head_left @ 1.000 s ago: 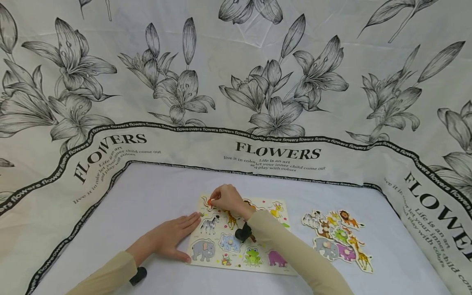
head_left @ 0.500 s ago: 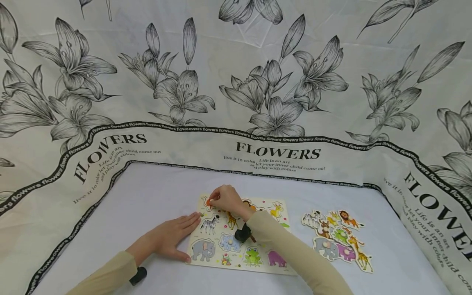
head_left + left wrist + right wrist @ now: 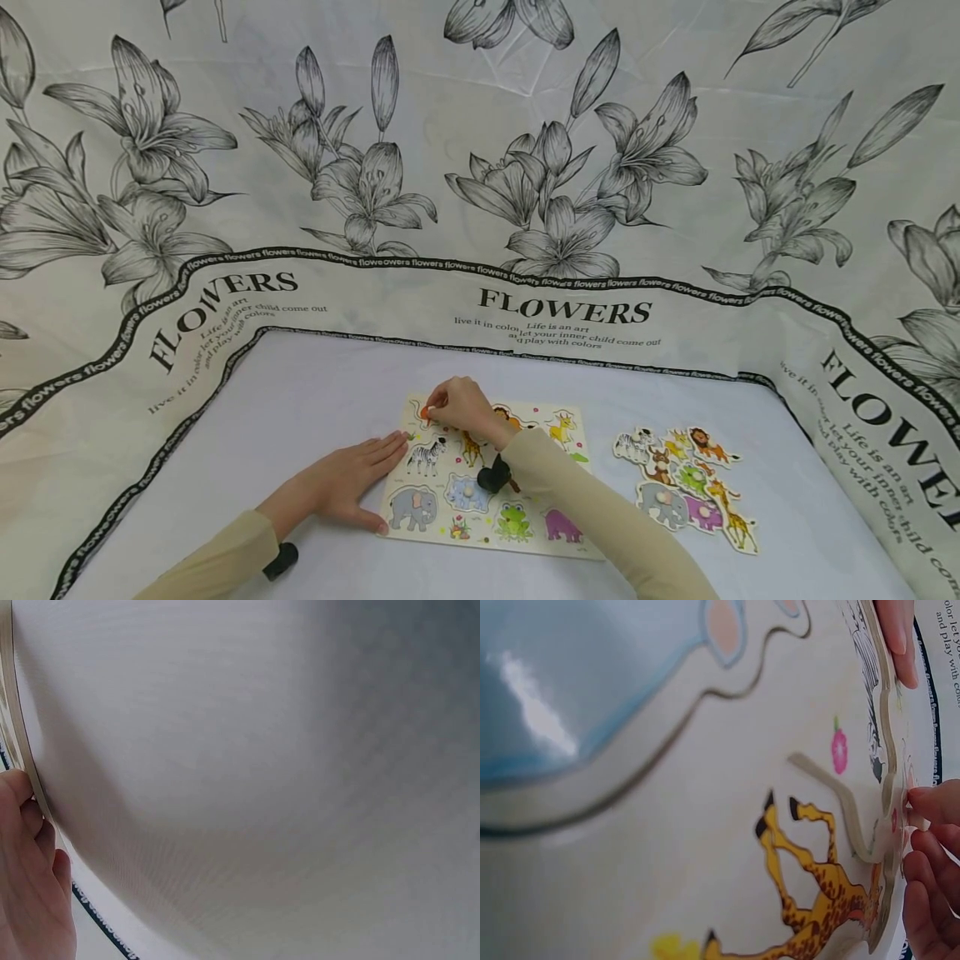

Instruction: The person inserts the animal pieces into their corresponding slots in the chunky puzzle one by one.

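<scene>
At the far left corner of the puzzle board [image 3: 442,479], my right hand [image 3: 461,404] pinches the knob of a small orange animal puzzle piece [image 3: 425,414], mostly covered by the fingers. A thin curled tail shows at that corner. In the right wrist view the thumb and fingertips [image 3: 924,806] meet close over the board. My left hand [image 3: 352,483] lies flat with fingers extended, touching the board's left edge. The left wrist view has its fingers against the wooden edge [image 3: 21,735]. A blue animal piece [image 3: 459,502] with a knob sits in the board's middle.
Right of the board, loose knobbed pieces lie bunched together: a grey elephant [image 3: 660,506], a lion [image 3: 708,446], a giraffe [image 3: 737,521] and several others. A white cloth [image 3: 322,375] covers the table, with a flower-printed curtain [image 3: 570,308] behind it.
</scene>
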`<state>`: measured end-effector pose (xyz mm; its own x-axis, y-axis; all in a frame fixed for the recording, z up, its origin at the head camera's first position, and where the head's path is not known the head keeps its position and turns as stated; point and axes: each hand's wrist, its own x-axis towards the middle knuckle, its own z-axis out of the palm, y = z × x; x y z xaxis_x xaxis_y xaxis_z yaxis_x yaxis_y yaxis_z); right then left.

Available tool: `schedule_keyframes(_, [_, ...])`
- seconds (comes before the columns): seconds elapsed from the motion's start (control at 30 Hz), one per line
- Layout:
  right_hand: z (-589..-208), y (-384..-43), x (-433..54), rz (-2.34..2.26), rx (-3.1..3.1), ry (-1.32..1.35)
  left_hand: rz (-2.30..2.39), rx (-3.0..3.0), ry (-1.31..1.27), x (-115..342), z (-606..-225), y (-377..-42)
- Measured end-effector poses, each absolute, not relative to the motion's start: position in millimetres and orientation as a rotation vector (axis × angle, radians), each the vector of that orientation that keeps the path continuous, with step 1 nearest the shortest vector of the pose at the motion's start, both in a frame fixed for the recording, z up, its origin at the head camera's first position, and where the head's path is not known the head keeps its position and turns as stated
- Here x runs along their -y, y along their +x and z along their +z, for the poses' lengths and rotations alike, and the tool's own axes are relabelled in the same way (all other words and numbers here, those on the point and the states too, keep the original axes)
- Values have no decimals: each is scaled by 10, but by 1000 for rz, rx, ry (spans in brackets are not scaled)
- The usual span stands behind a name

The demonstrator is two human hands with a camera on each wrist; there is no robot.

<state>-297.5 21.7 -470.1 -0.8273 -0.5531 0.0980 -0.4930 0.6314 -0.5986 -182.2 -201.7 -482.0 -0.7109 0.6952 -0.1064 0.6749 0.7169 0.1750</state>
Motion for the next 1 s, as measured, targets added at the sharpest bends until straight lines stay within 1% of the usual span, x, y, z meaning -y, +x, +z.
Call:
schedule_keyframes(0.4, [-4706,-2972,-251,-960,-2742,-858,167,-2754,1098,2008,-4827,-1820])
schedule_keyframes(0.83, [-4581,-2920,-347,-1004,-2735,-850,150,-2749,1076,1990,-4802,-1809])
schedule_keyframes(1.0, [-4523,-2898,-406,-1012,-2764,-886,160,-2749,1068,1991,-4816,-1814])
